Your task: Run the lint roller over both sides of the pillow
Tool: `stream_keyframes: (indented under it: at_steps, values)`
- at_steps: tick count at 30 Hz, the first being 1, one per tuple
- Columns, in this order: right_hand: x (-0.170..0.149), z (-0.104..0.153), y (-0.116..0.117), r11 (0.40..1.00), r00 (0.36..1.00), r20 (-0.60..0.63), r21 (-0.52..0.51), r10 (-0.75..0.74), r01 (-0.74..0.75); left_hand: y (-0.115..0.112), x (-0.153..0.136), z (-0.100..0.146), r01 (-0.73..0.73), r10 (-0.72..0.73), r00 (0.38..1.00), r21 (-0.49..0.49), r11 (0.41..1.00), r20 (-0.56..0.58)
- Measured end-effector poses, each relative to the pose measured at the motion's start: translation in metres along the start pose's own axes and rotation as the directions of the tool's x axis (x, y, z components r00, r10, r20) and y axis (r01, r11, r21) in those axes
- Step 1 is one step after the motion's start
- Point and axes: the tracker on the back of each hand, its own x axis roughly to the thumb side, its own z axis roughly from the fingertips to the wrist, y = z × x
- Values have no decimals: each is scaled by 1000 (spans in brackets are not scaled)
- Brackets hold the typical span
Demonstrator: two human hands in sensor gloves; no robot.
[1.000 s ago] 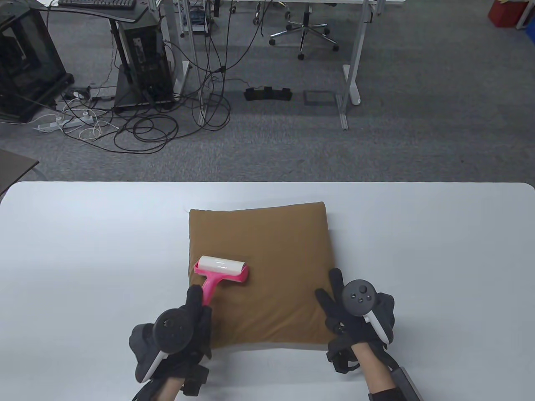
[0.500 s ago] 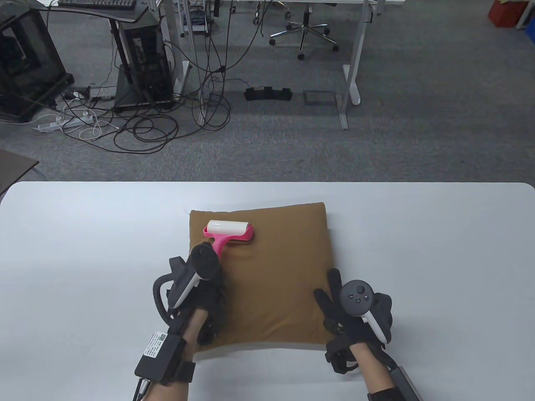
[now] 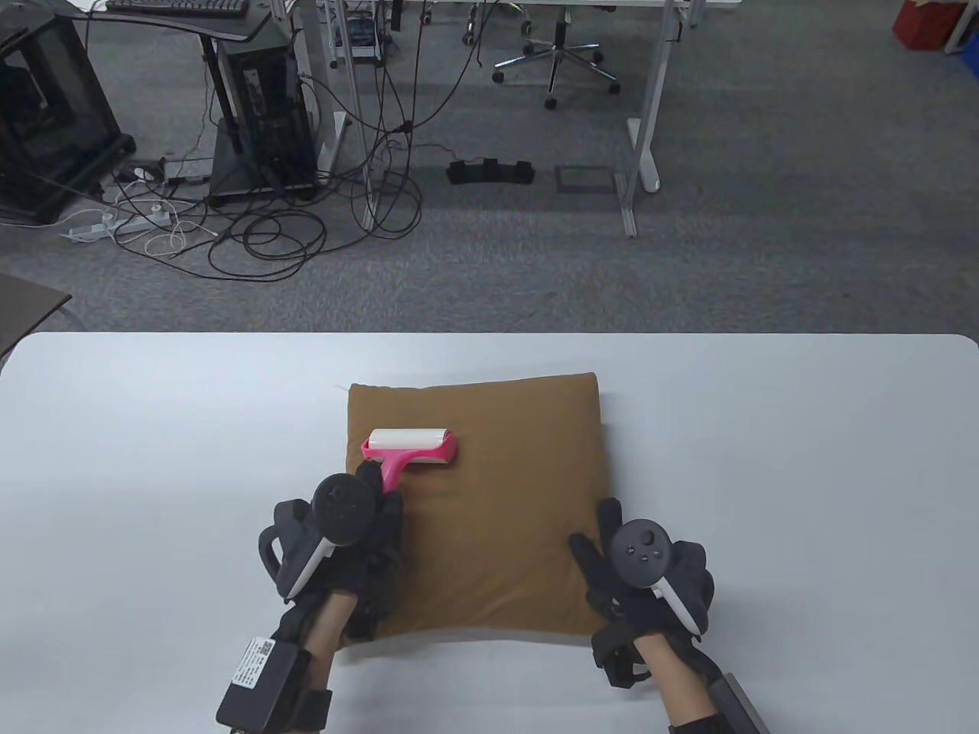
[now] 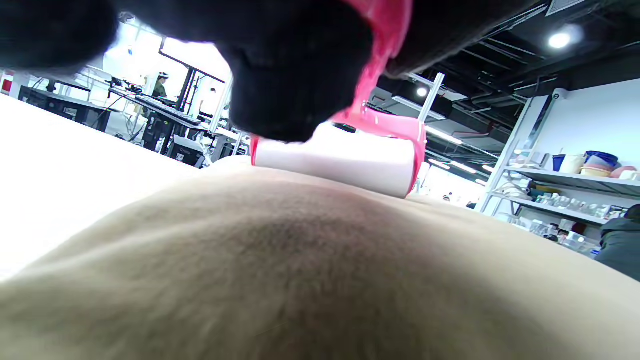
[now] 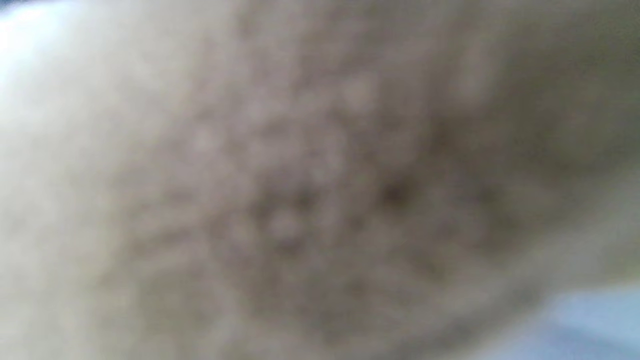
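Brown pillow (image 3: 489, 505): flat on white table (image 3: 803, 474), near front edge. Pink lint roller (image 3: 409, 449): on pillow's far-left part, handle gripped by left hand (image 3: 344, 535). Right hand (image 3: 642, 573): fingers spread, pressing pillow's near-right corner.

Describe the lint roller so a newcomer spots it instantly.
On the white table lies a square tan fabric pillow. On its far-left part rests the lint roller, gripped by the left hand: the only pink thing there, with a white drum.

left hand (image 3: 344, 535) gripping; right hand (image 3: 646, 577) fingers (image 3: 609, 514) spread.
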Motion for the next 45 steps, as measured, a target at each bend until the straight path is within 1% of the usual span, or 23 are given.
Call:
stream_keyframes:
  at_steps: [4,9,14,16,20,22,24,26,29,32,35,37,40,44,45]
  values:
    - [0,1,0,1000,1000,-1,0,-5,5,7,-6,20,21,-22,999,21,1000,35]
    - [-1,2,0,1000,1000,-3,5,-10,10,17,-19,48,9,-12,998,41,999,62]
    - [-1,2,1,1000,1000,-5,13,-13,14,24,-26,69,-13,11,997,13,1000,82]
    - [-1,3,1,1000,1000,-5,15,-14,14,29,-27,79,3,-4,995,7,1000,97]
    - [-1,3,1,1000,1000,-5,14,-9,10,37,-28,89,-1,4,994,-23,1000,110]
    - [-1,3,1,1000,1000,-6,15,-11,11,39,-29,92,-26,27,991,-4,1000,128]
    - [-1,3,1,1000,1000,-7,15,-12,12,41,-29,93,-66,61,988,34,997,144]
    - [-2,3,1,1000,1000,-8,17,-14,14,45,-27,94,-136,121,980,87,987,161]
    - [-2,4,1,1000,1000,-12,22,-18,19,46,-19,96,-159,135,973,120,980,187]
    - [-2,4,1,1000,1000,-12,23,-19,19,36,-9,99,-151,133,969,72,986,208]
    - [-2,4,1,1000,1000,-12,23,-18,18,22,0,99,-56,42,978,64,996,206]
    - [-2,4,1,1000,1000,-13,23,-17,17,13,4,95,-16,10,982,30,999,190]
    - [-2,3,2,1000,1000,-15,25,-16,16,6,8,85,-39,33,980,24,999,194]
    - [-3,3,2,1000,1000,-16,26,-17,17,-1,20,60,9,5,987,-87,996,159]
    - [-3,3,2,999,1000,-16,27,-17,17,-3,22,55,13,2,988,-94,995,156]
